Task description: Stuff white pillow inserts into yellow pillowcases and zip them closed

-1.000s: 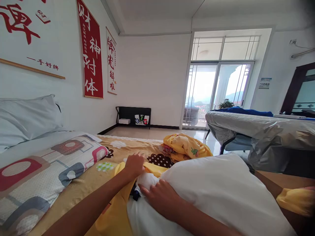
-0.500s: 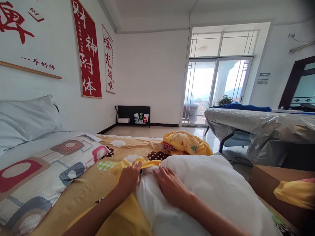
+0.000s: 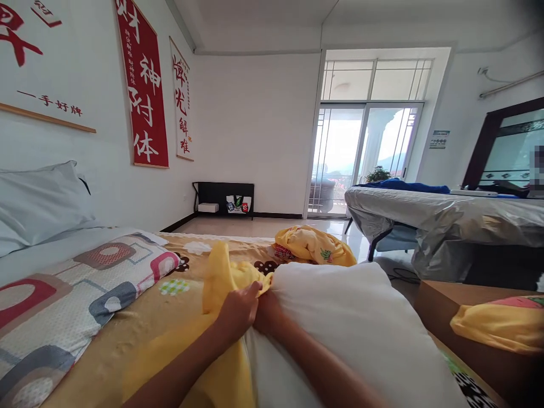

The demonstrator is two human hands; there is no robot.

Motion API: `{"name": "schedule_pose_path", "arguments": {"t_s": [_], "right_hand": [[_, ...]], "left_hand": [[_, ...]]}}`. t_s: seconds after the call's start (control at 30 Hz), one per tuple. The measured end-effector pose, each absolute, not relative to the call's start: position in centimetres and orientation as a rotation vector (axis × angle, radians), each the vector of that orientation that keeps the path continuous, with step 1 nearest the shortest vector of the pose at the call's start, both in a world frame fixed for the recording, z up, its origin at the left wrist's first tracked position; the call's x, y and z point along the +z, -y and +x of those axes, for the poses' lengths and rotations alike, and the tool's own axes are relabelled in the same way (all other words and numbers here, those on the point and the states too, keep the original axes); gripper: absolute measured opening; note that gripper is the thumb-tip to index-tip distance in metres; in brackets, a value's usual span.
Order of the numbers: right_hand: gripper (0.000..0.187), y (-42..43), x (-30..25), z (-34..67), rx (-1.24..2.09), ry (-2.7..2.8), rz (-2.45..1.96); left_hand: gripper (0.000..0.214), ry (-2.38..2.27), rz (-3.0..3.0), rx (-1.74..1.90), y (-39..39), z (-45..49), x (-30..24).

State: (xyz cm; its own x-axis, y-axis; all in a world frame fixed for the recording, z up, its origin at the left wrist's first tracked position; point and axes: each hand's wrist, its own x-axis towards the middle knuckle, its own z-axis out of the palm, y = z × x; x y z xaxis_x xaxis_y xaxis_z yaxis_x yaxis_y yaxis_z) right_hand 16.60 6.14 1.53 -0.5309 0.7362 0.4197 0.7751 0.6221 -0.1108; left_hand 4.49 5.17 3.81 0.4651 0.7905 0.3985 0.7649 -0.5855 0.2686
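Note:
A plump white pillow lies before me on the bed, its near-left side partly under my right forearm. Along its left edge runs a yellow pillowcase, with one loose flap standing up. My left hand is closed on the edge of this pillowcase, at the pillow's far-left corner. Right beside it is my right hand, pushed against that corner. Its fingers are hidden behind my left hand and the yellow cloth, so what they hold does not show.
A patterned pillow and a white pillow lie to the left. Bunched yellow bedding sits at the bed's far edge. On the right stand a cardboard box with yellow cloth on it and a plastic-covered table.
My right hand has moved from lying on top of the pillow to the corner beside my left hand. The yellow cloth's edge has been lifted into a raised flap. The view has shifted slightly right.

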Motion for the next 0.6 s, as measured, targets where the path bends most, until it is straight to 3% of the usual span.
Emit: {"name": "schedule_pose_path", "arguments": {"t_s": [0.27,0.4,0.5,0.6], "right_hand": [[0.056,4.3,3.1,26.4,-0.003,2.666,-1.27],[0.085,7.9,-0.9,31.4,-0.522,2.473,-1.317],[0.082,7.2,-4.4,31.8,-0.942,2.219,-1.289],[0.076,4.8,-5.8,30.5,-1.093,2.112,-1.182]], "left_hand": [[0.034,-1.652,2.431,0.483,-8.2,-1.6,-1.7],[0.033,-1.777,2.446,0.388,-9.1,-0.1,-0.2],[0.028,-1.859,2.495,0.383,-10.0,2.3,2.8],[0.031,-1.79,2.633,0.495,-9.4,4.3,5.3]]}}
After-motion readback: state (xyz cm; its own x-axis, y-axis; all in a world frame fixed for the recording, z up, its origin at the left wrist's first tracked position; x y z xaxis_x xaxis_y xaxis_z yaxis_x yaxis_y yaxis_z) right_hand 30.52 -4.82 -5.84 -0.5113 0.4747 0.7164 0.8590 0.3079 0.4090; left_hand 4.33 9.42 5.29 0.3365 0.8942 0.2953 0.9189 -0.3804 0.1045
